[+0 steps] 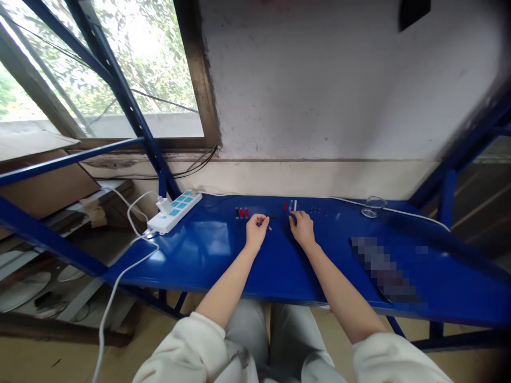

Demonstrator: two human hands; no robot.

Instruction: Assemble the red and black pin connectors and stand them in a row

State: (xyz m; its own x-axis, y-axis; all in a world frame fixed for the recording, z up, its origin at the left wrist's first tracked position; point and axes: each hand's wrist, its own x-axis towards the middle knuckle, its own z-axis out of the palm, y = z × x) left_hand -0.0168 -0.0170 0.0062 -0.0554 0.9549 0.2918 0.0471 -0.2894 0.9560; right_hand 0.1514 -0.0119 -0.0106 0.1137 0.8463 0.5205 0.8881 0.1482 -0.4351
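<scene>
My left hand (256,230) is above the blue table with thumb and fingers pinched together. A tiny thing (270,228) shows at its fingertips, too small to name. To its left stand a small black cylinder (237,213) and two small red cylinders (243,213). My right hand (303,230) is held low over the table, fingers bent and thumb apart, with nothing visible between them. Just beyond its fingertips are a red cylinder (285,206) and two clear or whitish ones (295,205). A thin dark piece (272,216) lies between the hands.
Several tiny dark pieces (314,209) lie right of the cylinders. A white power strip (175,213) with cables occupies the table's left end. A clear round container (369,212) and a white cable (415,214) are at the back right. A blurred-out dark object (383,271) lies front right.
</scene>
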